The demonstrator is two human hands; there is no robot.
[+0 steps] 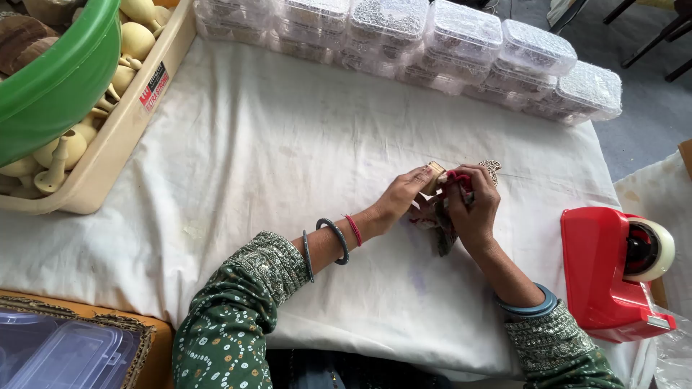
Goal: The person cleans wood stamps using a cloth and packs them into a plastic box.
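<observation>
My left hand (400,198) grips a small pale wooden block (434,175) by its end, over the white cloth (274,158) on the table. My right hand (472,209) presses a dark rag with a red patch (441,229) against the block. A flat carved wooden piece with a patterned, leaf-shaped edge (492,169) pokes out just beyond my right fingers; how it joins the block is hidden. Both wrists wear bangles, and green dotted sleeves cover my forearms.
A red tape dispenser (609,274) stands at the right. Stacked clear plastic boxes (461,43) line the far edge. A beige tray of pale wooden gourd shapes (108,137) and a green basin (58,79) sit at the left. Clear lidded boxes (58,353) are at bottom left.
</observation>
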